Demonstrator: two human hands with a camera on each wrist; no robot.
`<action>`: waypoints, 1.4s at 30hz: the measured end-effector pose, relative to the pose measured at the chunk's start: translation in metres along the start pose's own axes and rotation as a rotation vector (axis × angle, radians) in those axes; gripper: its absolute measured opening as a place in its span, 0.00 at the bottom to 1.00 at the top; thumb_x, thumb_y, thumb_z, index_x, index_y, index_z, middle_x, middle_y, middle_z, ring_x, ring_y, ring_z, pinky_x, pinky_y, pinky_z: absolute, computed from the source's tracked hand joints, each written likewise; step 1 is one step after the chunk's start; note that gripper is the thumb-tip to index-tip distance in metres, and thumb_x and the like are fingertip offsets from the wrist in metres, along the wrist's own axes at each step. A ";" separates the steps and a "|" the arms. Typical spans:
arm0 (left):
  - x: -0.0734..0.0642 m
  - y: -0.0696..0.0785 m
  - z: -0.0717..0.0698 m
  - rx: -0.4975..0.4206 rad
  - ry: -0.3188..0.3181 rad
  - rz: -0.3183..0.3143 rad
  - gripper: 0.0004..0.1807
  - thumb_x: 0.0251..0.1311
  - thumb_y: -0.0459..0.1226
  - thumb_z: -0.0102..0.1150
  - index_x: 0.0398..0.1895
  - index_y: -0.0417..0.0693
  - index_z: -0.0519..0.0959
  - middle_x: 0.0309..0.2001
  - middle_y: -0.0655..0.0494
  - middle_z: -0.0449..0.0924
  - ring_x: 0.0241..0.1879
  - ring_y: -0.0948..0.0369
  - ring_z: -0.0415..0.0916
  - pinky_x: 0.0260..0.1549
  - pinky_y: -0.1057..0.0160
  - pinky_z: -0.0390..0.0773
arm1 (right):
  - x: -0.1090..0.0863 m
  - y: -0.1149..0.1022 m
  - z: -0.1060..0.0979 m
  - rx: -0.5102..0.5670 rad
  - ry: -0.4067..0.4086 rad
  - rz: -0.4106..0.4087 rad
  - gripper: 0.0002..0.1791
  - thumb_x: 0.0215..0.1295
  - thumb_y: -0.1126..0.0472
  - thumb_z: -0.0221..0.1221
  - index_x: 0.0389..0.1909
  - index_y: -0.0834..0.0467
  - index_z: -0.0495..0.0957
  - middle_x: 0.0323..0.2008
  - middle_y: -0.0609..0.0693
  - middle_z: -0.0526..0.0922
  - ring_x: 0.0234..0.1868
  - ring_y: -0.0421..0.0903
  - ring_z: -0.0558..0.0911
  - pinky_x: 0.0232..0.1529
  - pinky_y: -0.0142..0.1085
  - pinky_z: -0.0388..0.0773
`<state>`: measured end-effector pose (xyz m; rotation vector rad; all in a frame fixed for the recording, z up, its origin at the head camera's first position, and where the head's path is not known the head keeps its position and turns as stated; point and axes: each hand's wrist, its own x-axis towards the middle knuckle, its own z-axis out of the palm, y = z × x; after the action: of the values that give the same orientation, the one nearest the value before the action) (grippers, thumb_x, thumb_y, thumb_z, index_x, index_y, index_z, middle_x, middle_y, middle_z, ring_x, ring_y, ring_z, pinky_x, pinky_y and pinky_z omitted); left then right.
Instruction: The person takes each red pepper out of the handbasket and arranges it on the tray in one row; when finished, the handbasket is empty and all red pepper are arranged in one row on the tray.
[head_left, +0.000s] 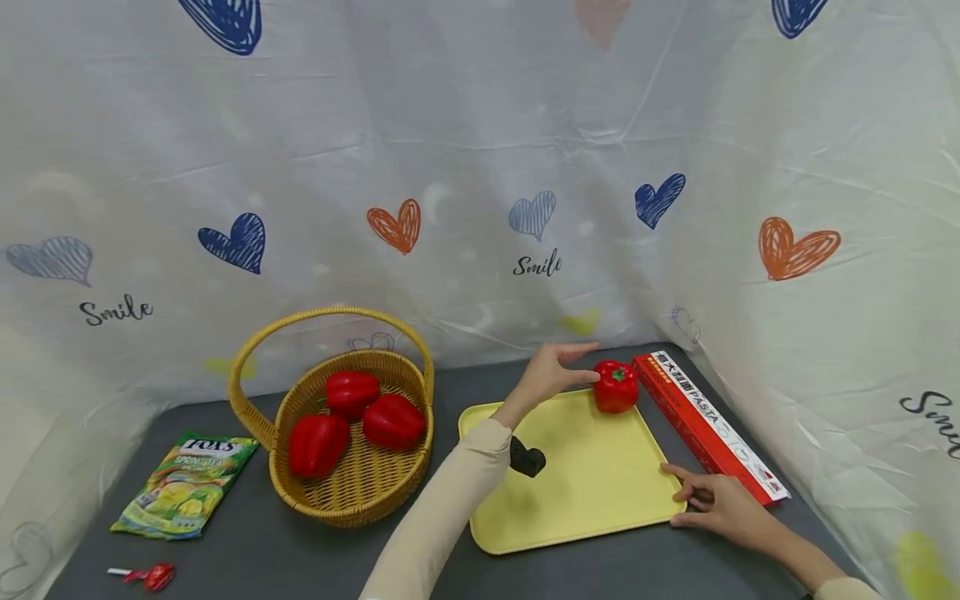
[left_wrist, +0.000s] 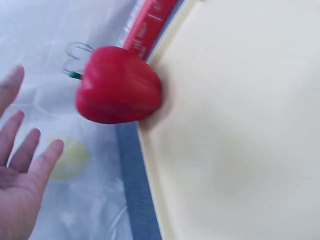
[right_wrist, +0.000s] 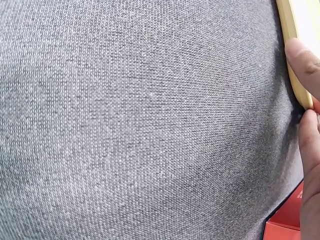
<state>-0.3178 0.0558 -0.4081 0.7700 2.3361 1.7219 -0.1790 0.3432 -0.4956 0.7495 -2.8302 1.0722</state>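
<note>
A red bell pepper [head_left: 616, 387] with a green stem rests in the back right corner of a yellow tray [head_left: 577, 475]. My left hand [head_left: 551, 373] is just left of the pepper in the head view. The left wrist view shows this hand [left_wrist: 22, 185] with fingers spread, apart from the pepper [left_wrist: 117, 85] and holding nothing. At the tray's front right corner, my right hand [head_left: 720, 507] grips the rim between thumb and curled fingers. In the right wrist view, the thumb [right_wrist: 302, 62] lies against the tray's edge [right_wrist: 290, 30].
A wicker basket [head_left: 352, 504] with an arched handle holds three red peppers [head_left: 351, 394]. Farther left lie a FOX'S candy bag [head_left: 187, 485] and a red lollipop [head_left: 159, 576]. A red pasta box [head_left: 705, 417] lies right of the tray. A heart-printed curtain [head_left: 465, 167] hangs behind.
</note>
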 end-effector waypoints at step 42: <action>-0.222 -0.030 -0.158 -0.304 0.583 -0.682 0.19 0.69 0.43 0.53 0.23 0.42 0.63 0.16 0.60 0.59 0.16 0.66 0.55 0.26 0.69 0.63 | 0.000 -0.003 0.001 -0.049 -0.055 0.112 0.14 0.45 0.50 0.74 0.28 0.53 0.82 0.31 0.46 0.86 0.28 0.29 0.71 0.23 0.26 0.65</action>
<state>-0.1999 -0.1907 -0.4238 -0.5966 2.1388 2.0216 -0.1778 0.3406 -0.4947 0.6328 -2.9646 1.0066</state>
